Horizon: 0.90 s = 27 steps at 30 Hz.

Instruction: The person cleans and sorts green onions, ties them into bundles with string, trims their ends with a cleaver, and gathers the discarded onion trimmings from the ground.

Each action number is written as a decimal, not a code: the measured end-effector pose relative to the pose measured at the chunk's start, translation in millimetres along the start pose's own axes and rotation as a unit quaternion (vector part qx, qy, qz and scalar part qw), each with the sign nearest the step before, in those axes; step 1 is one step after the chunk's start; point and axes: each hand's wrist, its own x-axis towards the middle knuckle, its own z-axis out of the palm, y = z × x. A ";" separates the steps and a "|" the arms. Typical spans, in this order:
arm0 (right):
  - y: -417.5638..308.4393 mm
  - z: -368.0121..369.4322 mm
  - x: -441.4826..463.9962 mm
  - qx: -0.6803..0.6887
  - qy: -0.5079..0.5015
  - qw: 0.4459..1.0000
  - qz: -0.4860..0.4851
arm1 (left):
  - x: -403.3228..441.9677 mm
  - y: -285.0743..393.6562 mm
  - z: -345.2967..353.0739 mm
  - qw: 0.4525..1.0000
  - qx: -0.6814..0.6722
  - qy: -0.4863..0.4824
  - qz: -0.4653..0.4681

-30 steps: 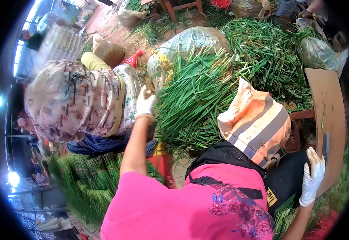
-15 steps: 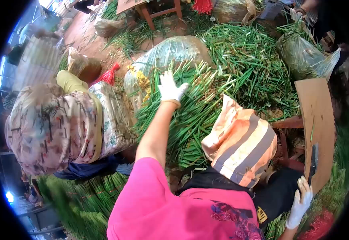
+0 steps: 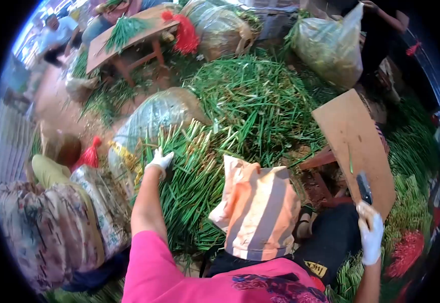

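Note:
My left hand (image 3: 160, 160), in a white glove, reaches out over a heap of long green stalks (image 3: 192, 187) with pale cut ends. Its thumb and a finger show apart, lying on the stalks; the other fingers are partly hidden. On the right, my right hand (image 3: 370, 232), also gloved, is at the near edge of a brown board (image 3: 338, 118). Its fingers are curled at the end of a knife (image 3: 364, 187), which lies on the board with its blade pointing away from me. A thin green leaf (image 3: 350, 157) lies on the board.
An orange striped cloth (image 3: 260, 212) covers my lap. Behind the stalks is a stuffed plastic bag (image 3: 154, 113), with a loose green pile (image 3: 260, 101) beside it. A person in patterned clothing (image 3: 48, 227) is close on my left. A table (image 3: 96, 58) stands farther back.
The view has swung right, so the scene sits farther left. My left hand has turned and its fingers look less spread. My right hand is closer to the knife's end.

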 end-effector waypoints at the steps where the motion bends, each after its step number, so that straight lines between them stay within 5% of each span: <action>1: -4.7 -4.0 19.7 -0.003 0.011 1.000 -0.022 | -10.8 18.3 -11.0 0.995 0.095 0.011 0.015; 2: -7.0 -8.7 42.0 -0.038 0.003 0.999 -0.030 | -23.4 35.1 -23.4 0.981 0.188 0.024 0.029; 6: -1.7 -2.9 138.6 -0.002 0.043 0.993 -0.106 | -36.0 93.5 -24.3 0.940 0.112 0.231 0.224; 10: -12.5 31.7 203.5 0.050 -0.017 0.993 -0.104 | -82.7 150.7 0.4 0.900 -0.040 0.116 0.419; 14: -49.7 87.8 198.8 0.098 -0.145 0.979 -0.104 | -175.9 161.6 29.3 0.875 -0.079 -0.002 0.478; 16: -64.2 132.9 171.3 0.162 -0.260 0.945 -0.111 | -202.8 140.4 55.9 0.874 -0.214 -0.079 0.429; 18: -84.0 168.2 127.2 0.208 -0.295 0.919 -0.161 | -238.3 127.4 61.6 0.875 -0.211 -0.128 0.417; 19: -87.6 188.3 102.5 0.191 -0.280 0.923 -0.181 | -263.6 117.6 74.5 0.842 -0.407 -0.153 0.320; 22: -95.8 201.6 83.1 0.174 -0.215 0.939 -0.206 | -275.6 70.8 107.1 0.876 -0.433 -0.044 0.208; 24: -96.8 193.3 75.8 0.249 -0.243 0.933 -0.091 | -272.8 49.0 124.0 0.899 -0.415 0.011 0.142; 27: -97.9 183.0 67.6 0.186 -0.132 0.949 -0.219 | -284.5 44.8 123.6 0.877 -0.439 0.071 0.182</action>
